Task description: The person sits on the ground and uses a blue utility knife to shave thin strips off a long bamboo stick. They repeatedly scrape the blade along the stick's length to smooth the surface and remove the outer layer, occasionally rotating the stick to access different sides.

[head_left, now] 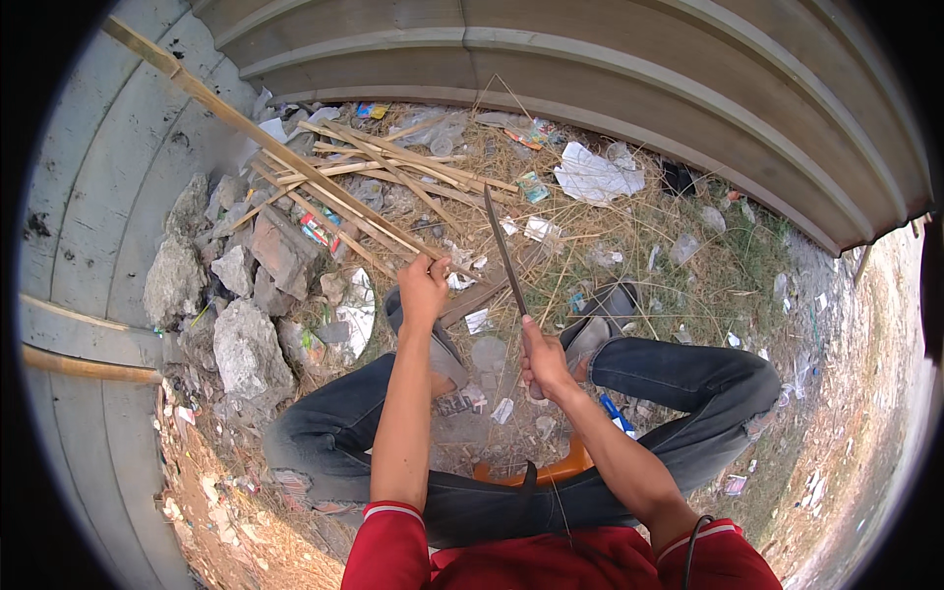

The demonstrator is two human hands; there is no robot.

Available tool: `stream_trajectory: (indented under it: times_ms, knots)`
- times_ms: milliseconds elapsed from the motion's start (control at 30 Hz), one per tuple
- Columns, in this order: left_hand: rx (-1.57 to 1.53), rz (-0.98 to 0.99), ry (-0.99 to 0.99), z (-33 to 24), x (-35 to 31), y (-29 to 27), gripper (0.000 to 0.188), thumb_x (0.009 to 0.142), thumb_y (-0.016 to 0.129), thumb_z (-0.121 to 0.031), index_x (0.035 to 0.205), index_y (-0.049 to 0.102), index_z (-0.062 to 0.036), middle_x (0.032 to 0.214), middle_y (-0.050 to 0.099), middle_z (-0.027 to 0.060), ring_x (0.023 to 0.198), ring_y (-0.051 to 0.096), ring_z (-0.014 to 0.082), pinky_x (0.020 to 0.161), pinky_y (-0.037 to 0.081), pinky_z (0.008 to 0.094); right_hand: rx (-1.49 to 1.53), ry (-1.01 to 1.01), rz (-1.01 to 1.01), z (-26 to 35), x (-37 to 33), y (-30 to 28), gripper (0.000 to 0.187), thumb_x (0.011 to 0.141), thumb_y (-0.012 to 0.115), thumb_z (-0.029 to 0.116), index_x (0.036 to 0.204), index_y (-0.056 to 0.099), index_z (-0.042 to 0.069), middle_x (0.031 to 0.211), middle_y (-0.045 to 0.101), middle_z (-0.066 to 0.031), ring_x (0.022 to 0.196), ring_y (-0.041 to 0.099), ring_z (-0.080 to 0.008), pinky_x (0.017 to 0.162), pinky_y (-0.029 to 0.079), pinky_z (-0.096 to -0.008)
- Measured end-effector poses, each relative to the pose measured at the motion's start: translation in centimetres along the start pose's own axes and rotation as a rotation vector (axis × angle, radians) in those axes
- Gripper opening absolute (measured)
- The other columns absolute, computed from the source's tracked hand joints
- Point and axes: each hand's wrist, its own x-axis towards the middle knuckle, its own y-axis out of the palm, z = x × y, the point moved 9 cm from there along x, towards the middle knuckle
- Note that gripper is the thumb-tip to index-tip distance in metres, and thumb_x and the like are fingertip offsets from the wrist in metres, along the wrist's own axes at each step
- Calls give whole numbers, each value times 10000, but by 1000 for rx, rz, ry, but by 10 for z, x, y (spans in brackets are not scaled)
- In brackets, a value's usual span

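Observation:
My left hand (423, 292) is closed around the near end of a long split bamboo strip (265, 145). The strip slants up to the far left, past the grey panel wall. In my right hand (544, 357) is the handle of a long, dark machete (506, 246), its blade pointing away from me and slightly left. The blade is apart from the bamboo strip. Between my feet lies a flat piece of wood (497, 287), close to both hands. Several cut bamboo sticks (393, 157) are piled loosely beyond my left hand.
Broken rocks (246, 359) are heaped on the left, beside the grey panel wall (93, 187). A corrugated metal sheet (590, 64) closes off the far side. Paper scraps (595, 175) and dry grass litter the ground. An orange plastic piece (565, 462) and a blue object (617, 413) lie near my legs.

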Motion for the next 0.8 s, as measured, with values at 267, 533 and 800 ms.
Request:
stream_trajectory:
  times_ms: [267, 533, 800]
  knots:
    - [-32, 323, 93, -13, 24, 3, 130, 903, 569, 86, 919, 681, 22, 864, 741, 183, 807, 736, 305, 742, 549, 372, -200, -27, 29, -19, 2, -2, 638, 993, 513, 639, 709, 481, 69, 553, 442, -31, 435, 441, -128, 403, 362, -301]
    - [-37, 309, 56, -3, 20, 2, 197, 897, 520, 138, 943, 690, 49, 952, 754, 124, 904, 730, 218, 846, 566, 320, 103, -246, -63, 44, -2, -30, 586, 1028, 513, 552, 675, 472, 87, 562, 452, -31, 447, 453, -130, 406, 376, -311]
    - [-64, 358, 119, -5, 22, 33, 123, 925, 540, 88, 931, 641, 17, 792, 696, 156, 787, 707, 266, 740, 532, 351, -212, 150, -55, -72, 22, -32, 609, 1005, 558, 541, 699, 576, 15, 562, 534, -80, 429, 501, -227, 406, 404, -408]
